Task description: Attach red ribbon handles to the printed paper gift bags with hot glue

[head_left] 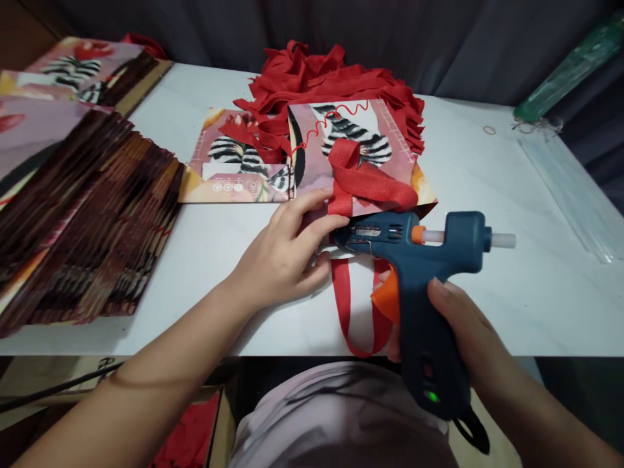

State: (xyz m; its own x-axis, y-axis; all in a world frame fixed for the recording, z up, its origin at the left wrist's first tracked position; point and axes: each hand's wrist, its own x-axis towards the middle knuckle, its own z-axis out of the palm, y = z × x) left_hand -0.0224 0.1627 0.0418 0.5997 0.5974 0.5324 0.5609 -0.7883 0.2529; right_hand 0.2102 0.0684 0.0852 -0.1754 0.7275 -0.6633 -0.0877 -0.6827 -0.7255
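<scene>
My right hand (468, 318) is wrapped round the handle of a dark blue hot glue gun (424, 286), fingers by its orange trigger. A clear glue stick (504, 240) juts from the gun's back, and a green light glows low on the handle. Its nozzle points left, to the near edge of a zebra-print paper bag (312, 166) lying flat. There my left hand (287, 250) grips the bag's edge, fingers bent; the nozzle tip is hidden behind them. A red ribbon (375, 185) lies folded over the bag, and a red ribbon loop (344, 305) hangs toward me below the edge.
Stacked folded printed bags (97, 221) fill the left side of the white table (487, 182). Behind the bag lies a heap of red ribbons (336, 81). Clear glue sticks (570, 195) and a green bottle (575, 71) are at the right. A box (217, 422) holds red material below.
</scene>
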